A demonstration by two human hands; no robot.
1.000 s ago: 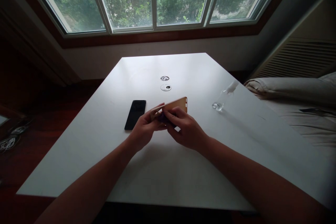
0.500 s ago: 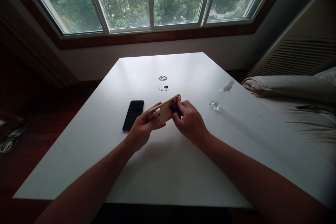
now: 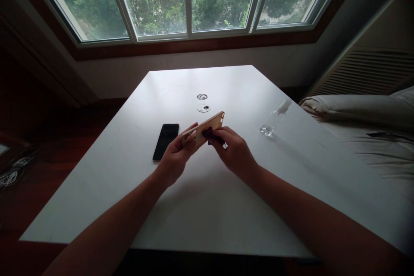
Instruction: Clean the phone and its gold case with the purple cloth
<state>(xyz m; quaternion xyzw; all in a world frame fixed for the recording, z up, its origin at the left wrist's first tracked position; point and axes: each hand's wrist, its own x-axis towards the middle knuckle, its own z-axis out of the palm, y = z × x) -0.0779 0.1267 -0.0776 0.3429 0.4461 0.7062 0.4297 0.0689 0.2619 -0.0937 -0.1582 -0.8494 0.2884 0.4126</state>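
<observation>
My left hand (image 3: 177,150) grips one end of a pale orange phone case (image 3: 216,121), holding it tilted above the table. The case's far end rises to the right, and small cut-outs show along its edge. In my right hand (image 3: 235,148) a dark purple cloth (image 3: 211,134) is pinched between thumb and fingers, pressed against the face of the case. A black smartphone (image 3: 165,141) lies flat on the table, just left of my left hand.
A clear spray bottle (image 3: 274,120) lies on its side on the white table (image 3: 181,220), right of my hands. Two round fittings (image 3: 203,108) sit in the tabletop beyond the case. Right of the table is light bedding (image 3: 349,110); a window (image 3: 155,4) is ahead.
My right hand has slid the purple cloth left and slightly down along the case, toward my left hand. The case is turned a little more edge-on. The view has shifted slightly.
</observation>
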